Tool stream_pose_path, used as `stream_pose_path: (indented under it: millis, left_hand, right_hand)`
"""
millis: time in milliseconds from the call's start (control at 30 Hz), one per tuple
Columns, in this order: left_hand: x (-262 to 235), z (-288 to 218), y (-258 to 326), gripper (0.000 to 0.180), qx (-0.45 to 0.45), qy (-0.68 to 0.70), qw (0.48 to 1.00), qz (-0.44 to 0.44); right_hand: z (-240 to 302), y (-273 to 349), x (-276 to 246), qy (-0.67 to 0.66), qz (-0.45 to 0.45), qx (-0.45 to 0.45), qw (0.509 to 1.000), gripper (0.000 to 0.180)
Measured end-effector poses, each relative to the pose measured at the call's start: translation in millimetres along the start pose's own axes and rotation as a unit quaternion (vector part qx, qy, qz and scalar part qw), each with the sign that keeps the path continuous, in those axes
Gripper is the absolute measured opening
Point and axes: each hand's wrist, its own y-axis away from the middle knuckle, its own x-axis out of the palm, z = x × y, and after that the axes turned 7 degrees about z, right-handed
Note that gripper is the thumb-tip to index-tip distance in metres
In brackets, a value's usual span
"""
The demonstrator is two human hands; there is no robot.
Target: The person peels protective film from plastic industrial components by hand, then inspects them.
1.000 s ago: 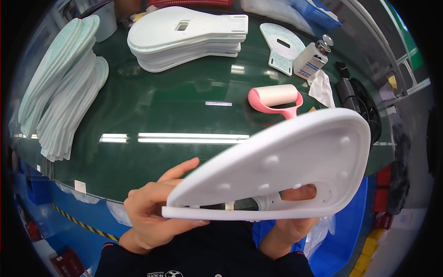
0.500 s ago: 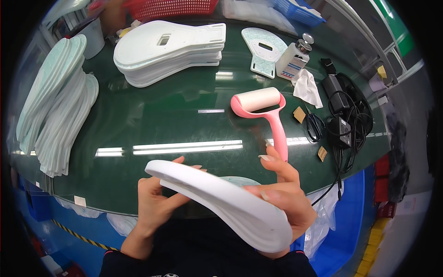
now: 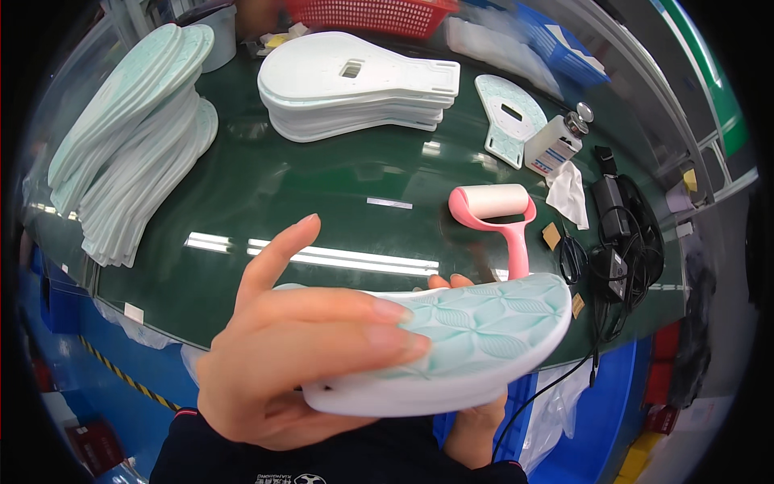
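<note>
I hold a paddle-shaped panel [image 3: 500, 323] low in front of me, tilted so that its pale green, leaf-patterned face shows above a smooth white rim. My left hand [image 3: 282, 363] grips its left end, two fingers lying across the patterned face and the index finger raised. Mostly hidden beneath the panel is my right hand [image 3: 484, 413]; its fingertips show past the far edge and its wrist below the near one. Just beyond the panel lies a pink-handled lint roller [image 3: 493, 200] with a white roll.
Stacked white panels [image 3: 347, 81] lie at the back; leaning panels [image 3: 133, 137] fan out at left. A single panel [image 3: 509, 117], a pump bottle [image 3: 556, 143], a white cloth [image 3: 568, 194], scissors [image 3: 572, 260] and black cables with adapters [image 3: 614, 210] lie at right. Behind stands a red basket [image 3: 371, 14].
The panel has turned from its plain white side to show the patterned face. My left hand has come over onto that face, while my right hand has gone beneath. The view has shifted somewhat.
</note>
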Motion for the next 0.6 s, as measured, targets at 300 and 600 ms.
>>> stream_pose_path:
  millis: [300, 600]
  left_hand:
    - [-9, -15, -6, 0.05, -0.02, 0.001, 0.996, 0.082]
    - [21, 7, 1, 0.035, -0.102, 0.037, 0.992, -0.062]
  right_hand:
    - [9, -1, 11, -0.029, -0.034, 0.042, 0.998, 0.065]
    - [-3, 1, 0, -0.342, 0.011, 0.188, 0.921, 0.071]
